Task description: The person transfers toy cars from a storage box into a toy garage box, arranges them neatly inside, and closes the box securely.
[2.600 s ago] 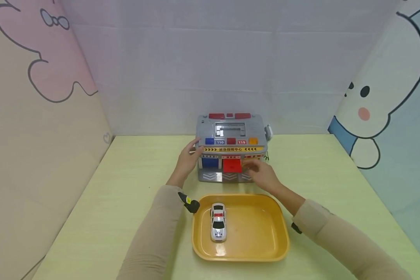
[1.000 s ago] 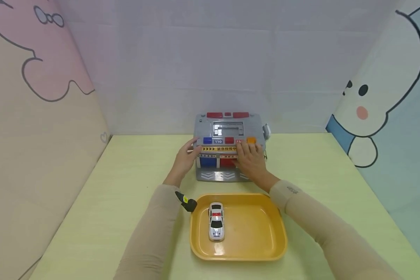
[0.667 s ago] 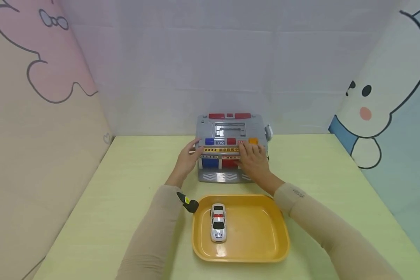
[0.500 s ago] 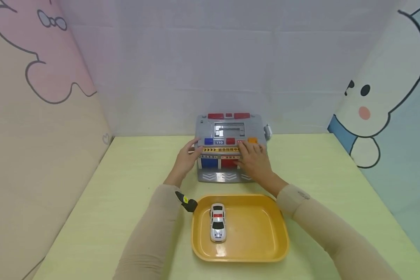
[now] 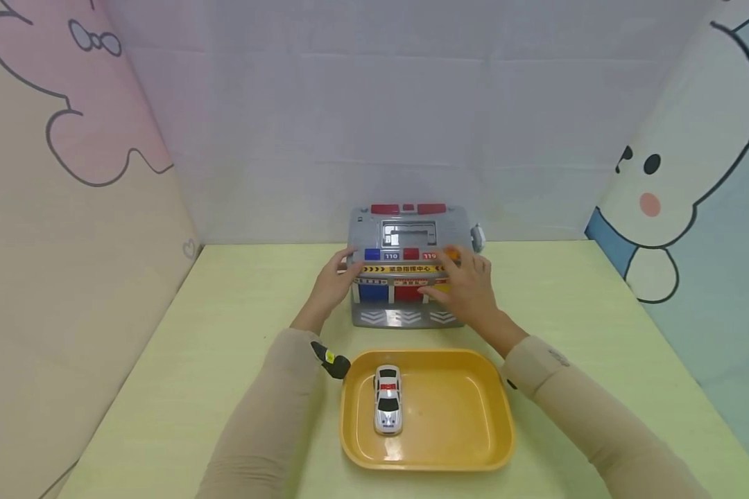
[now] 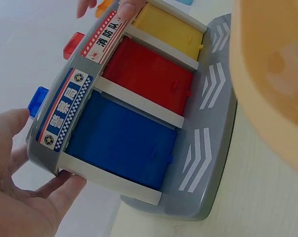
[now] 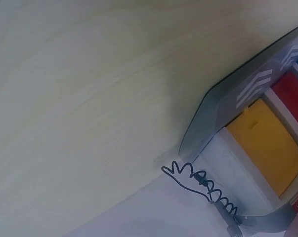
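A grey toy garage [image 5: 362, 232] stands at the back of the table, its blue door [image 6: 121, 140], red door [image 6: 149, 76] and yellow door [image 7: 267, 148] all lowered. My left hand [image 5: 331, 283] holds the garage's left end, thumb and fingers around the corner of the roof edge. Over the right half of the front, my right hand [image 5: 472, 291] has its fingers extended, fingertips at the orange button [image 5: 452, 251]. Its thumb stretches left toward the red and yellow doors. In the right wrist view only a sliver of that hand shows at the lower right corner.
A yellow tray [image 5: 437, 466] sits in front of the garage, with a white toy police car [image 5: 388, 409] in its left part. A coiled black cord [image 7: 203, 180] hangs from the garage's right side. Behind the garage rises a pale wall [image 5: 324, 138].
The red door, raised at first, is now down. My right hand went from the doors up onto the roof edge, then shifted right to the orange button. The left hand stays in place.
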`<state>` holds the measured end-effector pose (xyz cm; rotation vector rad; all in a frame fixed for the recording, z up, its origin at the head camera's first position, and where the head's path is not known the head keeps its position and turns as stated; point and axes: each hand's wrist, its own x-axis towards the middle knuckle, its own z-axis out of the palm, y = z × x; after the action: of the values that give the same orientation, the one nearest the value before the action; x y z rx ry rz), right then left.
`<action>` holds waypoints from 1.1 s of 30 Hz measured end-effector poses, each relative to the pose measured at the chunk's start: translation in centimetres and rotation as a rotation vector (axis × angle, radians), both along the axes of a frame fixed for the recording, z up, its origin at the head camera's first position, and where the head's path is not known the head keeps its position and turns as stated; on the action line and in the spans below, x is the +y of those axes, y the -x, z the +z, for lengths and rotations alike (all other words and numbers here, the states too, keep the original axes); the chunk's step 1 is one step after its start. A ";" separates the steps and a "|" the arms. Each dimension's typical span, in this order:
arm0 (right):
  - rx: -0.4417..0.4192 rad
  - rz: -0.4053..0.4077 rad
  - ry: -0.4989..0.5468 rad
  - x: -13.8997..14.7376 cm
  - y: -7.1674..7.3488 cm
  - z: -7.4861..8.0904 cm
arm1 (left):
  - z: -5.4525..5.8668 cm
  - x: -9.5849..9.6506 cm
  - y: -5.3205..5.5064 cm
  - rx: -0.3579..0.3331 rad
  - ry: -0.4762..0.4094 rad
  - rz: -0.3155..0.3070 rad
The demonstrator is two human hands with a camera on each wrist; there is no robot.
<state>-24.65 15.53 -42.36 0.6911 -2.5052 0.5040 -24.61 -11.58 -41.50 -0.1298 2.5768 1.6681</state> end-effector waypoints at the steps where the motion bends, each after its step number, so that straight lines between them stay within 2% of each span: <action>1: 0.001 0.002 0.018 0.1 0.0 0.0 | 0.1 0.1 0.0 -0.004 0.005 0.001; 5: -0.008 -0.014 0.098 0.4 0.3 -0.1 | 0.5 0.3 0.0 -0.015 0.008 0.004; 12: -0.086 -0.055 0.210 1.2 0.6 -0.4 | 1.2 0.6 0.1 -0.036 0.005 0.006; 21: -0.143 -0.100 0.317 1.7 0.8 -0.4 | 1.4 0.5 0.4 -0.045 -0.010 0.002; 24: -0.213 -0.111 0.373 1.9 0.7 -0.4 | 1.6 0.6 0.5 -0.044 -0.020 0.002; 27: -0.323 -0.117 0.456 2.0 0.8 -0.4 | 1.7 0.7 0.6 -0.051 -0.022 0.008; 33: -0.528 -0.082 0.606 2.2 1.0 0.0 | 1.7 0.9 0.8 -0.067 -0.010 0.027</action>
<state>-25.67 17.75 -42.32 0.2307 -2.5921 1.4901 -25.37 -10.66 -39.82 -0.2165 2.5293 1.6554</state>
